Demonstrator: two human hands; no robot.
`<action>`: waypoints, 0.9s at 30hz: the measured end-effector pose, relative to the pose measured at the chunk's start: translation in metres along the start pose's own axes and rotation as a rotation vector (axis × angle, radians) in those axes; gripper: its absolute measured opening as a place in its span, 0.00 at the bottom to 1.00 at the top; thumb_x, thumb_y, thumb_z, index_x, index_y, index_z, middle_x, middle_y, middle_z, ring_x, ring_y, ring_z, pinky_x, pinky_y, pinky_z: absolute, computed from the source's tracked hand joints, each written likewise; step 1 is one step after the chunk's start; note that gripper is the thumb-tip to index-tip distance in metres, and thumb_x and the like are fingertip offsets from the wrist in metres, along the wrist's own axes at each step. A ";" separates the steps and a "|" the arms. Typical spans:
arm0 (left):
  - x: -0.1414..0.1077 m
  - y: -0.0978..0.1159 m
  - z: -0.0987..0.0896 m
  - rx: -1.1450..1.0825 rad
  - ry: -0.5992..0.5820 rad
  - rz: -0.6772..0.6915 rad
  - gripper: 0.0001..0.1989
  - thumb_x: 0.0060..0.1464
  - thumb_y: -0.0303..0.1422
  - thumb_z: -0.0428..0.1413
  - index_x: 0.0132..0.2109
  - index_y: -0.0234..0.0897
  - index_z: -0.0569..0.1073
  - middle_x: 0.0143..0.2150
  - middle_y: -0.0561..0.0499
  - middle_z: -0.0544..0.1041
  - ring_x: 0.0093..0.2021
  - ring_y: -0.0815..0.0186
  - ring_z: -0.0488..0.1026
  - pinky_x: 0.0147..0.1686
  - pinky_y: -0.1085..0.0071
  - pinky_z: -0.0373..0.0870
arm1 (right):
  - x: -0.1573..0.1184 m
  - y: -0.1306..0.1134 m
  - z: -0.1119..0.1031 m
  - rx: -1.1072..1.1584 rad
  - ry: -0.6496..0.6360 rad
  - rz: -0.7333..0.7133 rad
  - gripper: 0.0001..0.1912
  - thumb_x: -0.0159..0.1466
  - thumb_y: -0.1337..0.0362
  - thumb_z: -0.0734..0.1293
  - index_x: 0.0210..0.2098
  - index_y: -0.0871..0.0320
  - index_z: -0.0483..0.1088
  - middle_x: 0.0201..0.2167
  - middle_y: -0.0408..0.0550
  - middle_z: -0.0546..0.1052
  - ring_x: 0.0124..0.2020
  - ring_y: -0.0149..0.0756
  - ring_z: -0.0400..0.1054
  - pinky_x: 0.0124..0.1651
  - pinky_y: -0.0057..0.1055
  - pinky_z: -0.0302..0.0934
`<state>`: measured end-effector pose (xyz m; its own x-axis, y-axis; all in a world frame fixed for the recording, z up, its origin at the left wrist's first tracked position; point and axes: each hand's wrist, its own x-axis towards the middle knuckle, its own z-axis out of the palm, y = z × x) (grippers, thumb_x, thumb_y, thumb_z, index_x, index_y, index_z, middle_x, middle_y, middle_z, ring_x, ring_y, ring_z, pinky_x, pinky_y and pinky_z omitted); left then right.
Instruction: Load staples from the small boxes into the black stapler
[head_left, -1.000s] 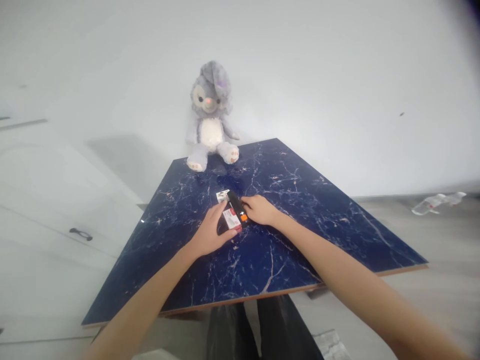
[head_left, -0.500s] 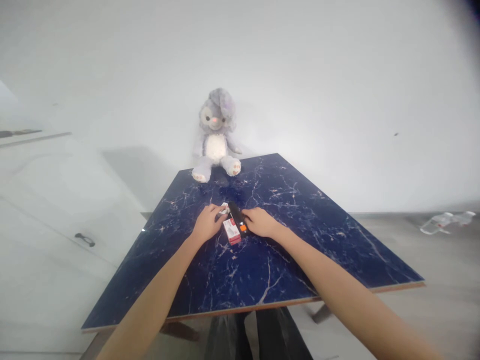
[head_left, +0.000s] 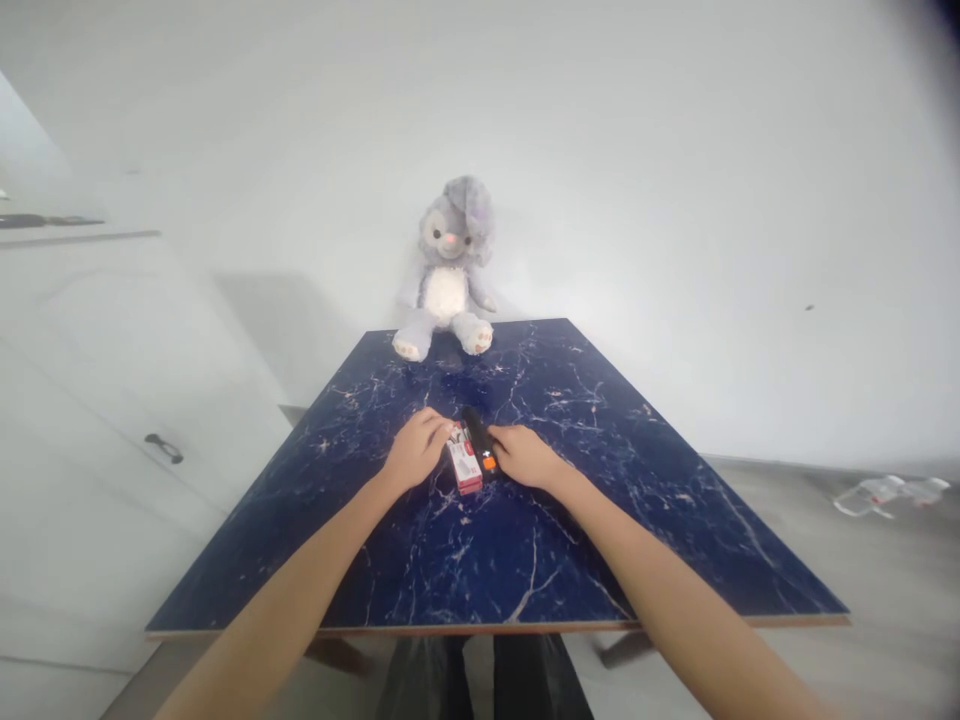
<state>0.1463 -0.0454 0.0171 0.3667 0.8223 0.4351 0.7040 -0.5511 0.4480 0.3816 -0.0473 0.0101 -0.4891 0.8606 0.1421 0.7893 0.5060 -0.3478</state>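
A small red-and-white box (head_left: 465, 466) lies lengthwise on the blue marbled table (head_left: 480, 570). My left hand (head_left: 418, 448) is at its far left corner, thumb and fingers closed around that end; the fingertips partly hide what they grip. Beside the box, on its right, lies a long black object (head_left: 475, 432) with an orange and white label at its near end; its exact kind is unclear. My right hand (head_left: 523, 455) rests against the right side of this black object, fingers curled in and partly hidden.
A grey-and-white plush toy (head_left: 448, 290) sits at the table's far edge, against the pale wall (head_left: 637, 200). To the left stands a white cabinet with a dark handle (head_left: 163, 448). Clear plastic items (head_left: 874, 495) lie on the floor at the right.
The small white piece by my left fingers, beyond the box before, now appears against the box's far end. My right hand stays at the black object. The view has shifted slightly.
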 end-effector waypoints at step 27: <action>-0.020 0.003 0.007 -0.059 -0.339 -0.146 0.69 0.35 0.51 0.69 0.74 0.39 0.37 0.71 0.32 0.52 0.70 0.38 0.51 0.64 0.43 0.55 | -0.001 -0.001 -0.001 0.050 0.053 -0.002 0.13 0.69 0.69 0.57 0.49 0.56 0.68 0.40 0.50 0.79 0.38 0.37 0.74 0.39 0.27 0.56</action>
<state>0.1454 -0.0630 0.0041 0.4526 0.8877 0.0842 0.7313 -0.4236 0.5346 0.3816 -0.0492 0.0109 -0.4695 0.8618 0.1917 0.7678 0.5058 -0.3932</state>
